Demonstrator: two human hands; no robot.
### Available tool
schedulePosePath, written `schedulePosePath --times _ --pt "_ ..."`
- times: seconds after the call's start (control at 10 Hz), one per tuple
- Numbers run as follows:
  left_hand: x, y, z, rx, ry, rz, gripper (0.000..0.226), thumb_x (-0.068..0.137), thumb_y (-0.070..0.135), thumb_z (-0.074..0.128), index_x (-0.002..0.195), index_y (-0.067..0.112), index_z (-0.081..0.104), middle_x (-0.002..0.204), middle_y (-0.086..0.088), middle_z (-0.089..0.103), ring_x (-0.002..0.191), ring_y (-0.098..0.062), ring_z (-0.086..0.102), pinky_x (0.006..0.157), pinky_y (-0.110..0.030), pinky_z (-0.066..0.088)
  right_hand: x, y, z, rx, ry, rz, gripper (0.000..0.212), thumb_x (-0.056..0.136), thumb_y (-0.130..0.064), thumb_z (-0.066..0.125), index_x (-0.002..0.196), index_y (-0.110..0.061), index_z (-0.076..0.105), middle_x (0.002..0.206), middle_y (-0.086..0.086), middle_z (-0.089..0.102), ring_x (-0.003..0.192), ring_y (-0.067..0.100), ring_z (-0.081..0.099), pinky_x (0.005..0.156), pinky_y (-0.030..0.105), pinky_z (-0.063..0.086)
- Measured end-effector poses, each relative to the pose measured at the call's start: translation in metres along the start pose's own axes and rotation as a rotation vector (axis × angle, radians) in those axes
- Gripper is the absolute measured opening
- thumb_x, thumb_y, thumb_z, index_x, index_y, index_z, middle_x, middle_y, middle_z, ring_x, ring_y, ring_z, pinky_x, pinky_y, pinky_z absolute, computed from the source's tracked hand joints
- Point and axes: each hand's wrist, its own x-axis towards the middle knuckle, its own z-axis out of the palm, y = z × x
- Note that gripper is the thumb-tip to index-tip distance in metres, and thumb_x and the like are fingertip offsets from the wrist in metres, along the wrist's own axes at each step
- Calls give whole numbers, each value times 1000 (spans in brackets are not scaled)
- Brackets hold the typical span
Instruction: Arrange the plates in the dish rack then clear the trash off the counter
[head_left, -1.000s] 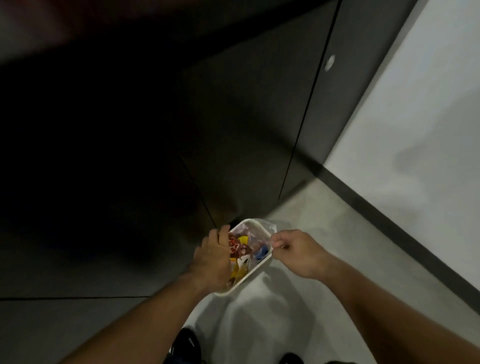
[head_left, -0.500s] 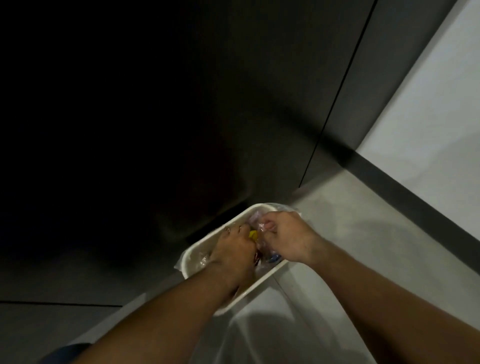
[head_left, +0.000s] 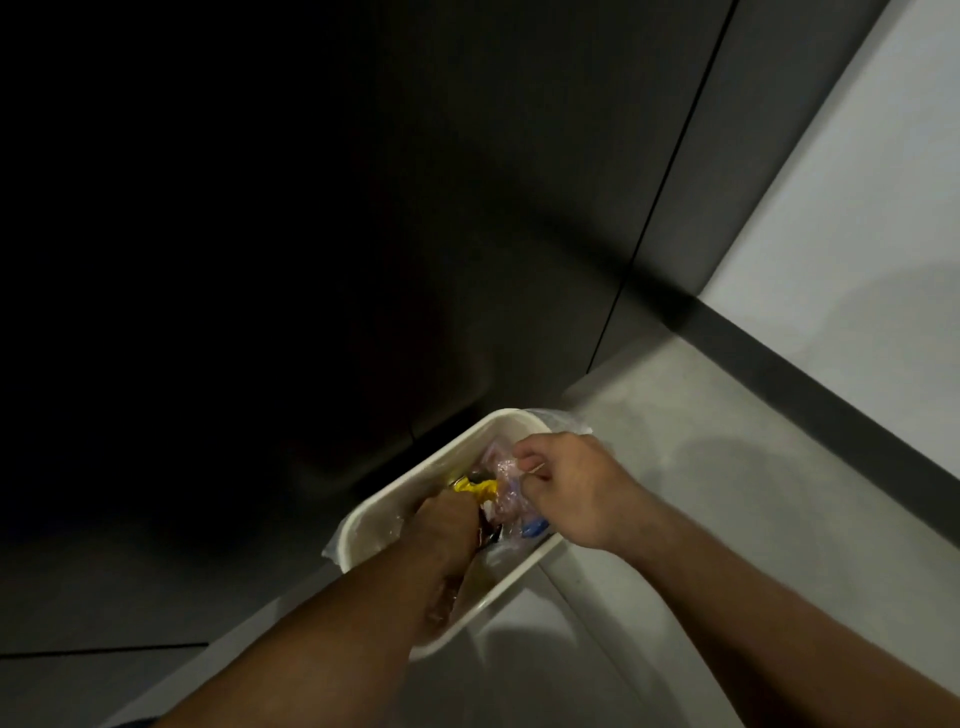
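Trash (head_left: 475, 487) sits in a white bin (head_left: 462, 457) on the floor (head_left: 727, 493), the bin's long axis running near-left to far-right. At its far end the right hand (head_left: 566, 488) pinches clear plastic (head_left: 501, 465) with its fingers. The left hand (head_left: 447, 525) is sunk among the wrappers, fingers hidden, so its grip cannot be told.

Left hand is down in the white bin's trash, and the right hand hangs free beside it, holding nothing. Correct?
No. The head view shows the right hand pinching clear plastic over the bin, not hanging free. The left hand is down in the trash, as stated.
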Motion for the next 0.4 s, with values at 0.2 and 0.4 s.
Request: schedulePosePath --times 0.2,0.4 --pt "-3 -8 13 -28 -49 -44 31 101 21 40 126 12 54 131 -10 60 121 -29 57 98 -38 44 -11 -1 -5 -60 29 30 37 97 -23 58 134 -24 58 125 -1 63 104 12 60 85 20 51" --pt "-45 0 -25 -217 -137 -90 36 96 30 49 120 7 62 121 -12 66 111 -28 63 85 -33 53 -42 -31 -36 -27 58 76 31 96 -25 58 126 -23 63 119 -1 67 99 12 62 88 28 55"
